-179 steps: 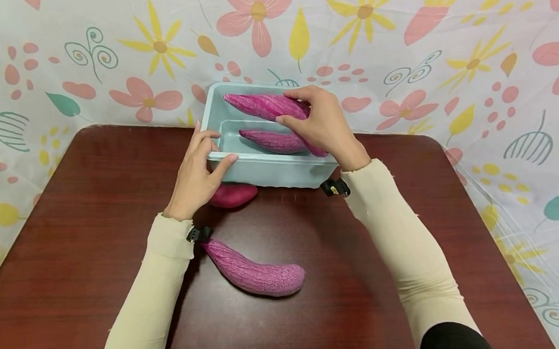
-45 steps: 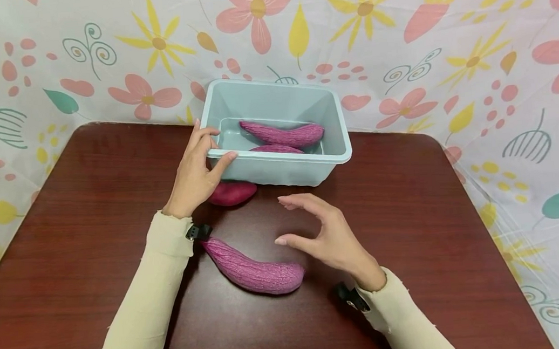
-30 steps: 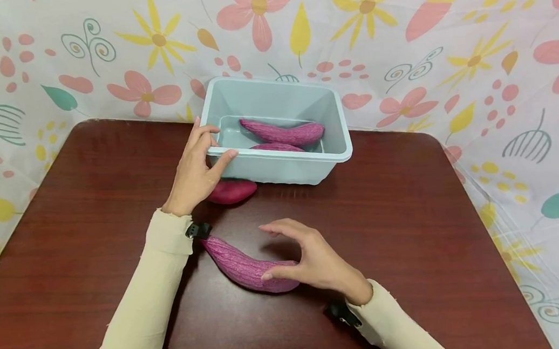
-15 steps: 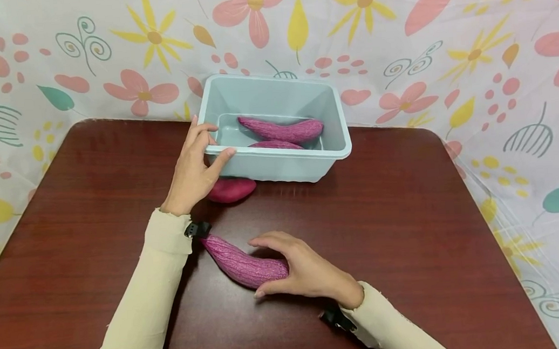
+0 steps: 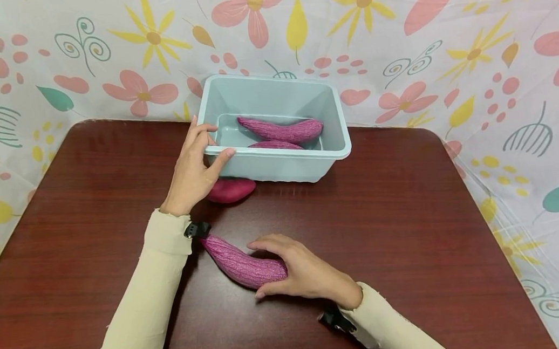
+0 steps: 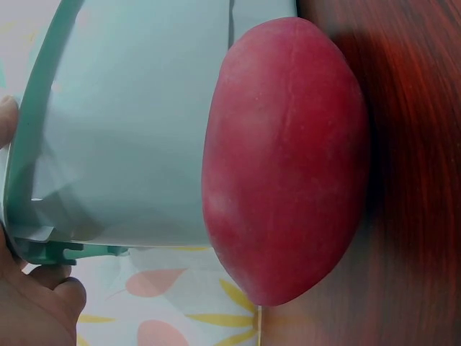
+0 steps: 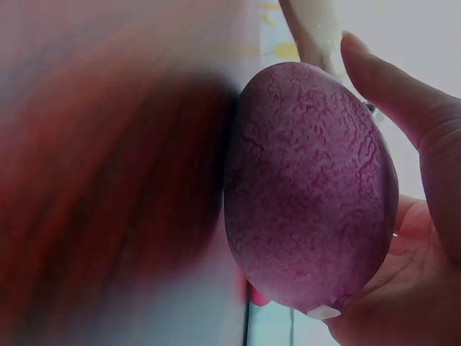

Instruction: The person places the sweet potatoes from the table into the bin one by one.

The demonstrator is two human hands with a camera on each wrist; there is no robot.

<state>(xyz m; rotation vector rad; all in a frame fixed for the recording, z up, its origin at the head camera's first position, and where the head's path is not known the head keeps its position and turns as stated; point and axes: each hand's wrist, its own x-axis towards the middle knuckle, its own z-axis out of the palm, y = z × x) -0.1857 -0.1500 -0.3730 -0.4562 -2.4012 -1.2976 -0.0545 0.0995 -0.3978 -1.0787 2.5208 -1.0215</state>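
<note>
In the head view my left hand grips the near-left corner of a pale blue plastic bin, thumb outside and fingers over the rim. My right hand curls round the thick end of a long, curved purple sweet potato on the table. Its thin end reaches my left wrist. The right wrist view shows the wrinkled, rounded end of this sweet potato between thumb and fingers. Two more purple sweet potatoes lie in the bin, one behind the other.
A smooth red sweet potato lies against the bin's near side, partly hidden by my left hand; it fills much of the left wrist view. The dark wooden table meets a flower-printed cloth at the back.
The right hand put a purple sweet potato into the bin, then came down and left to the curved one and closed round its thick end. The left hand stayed on the bin.
</note>
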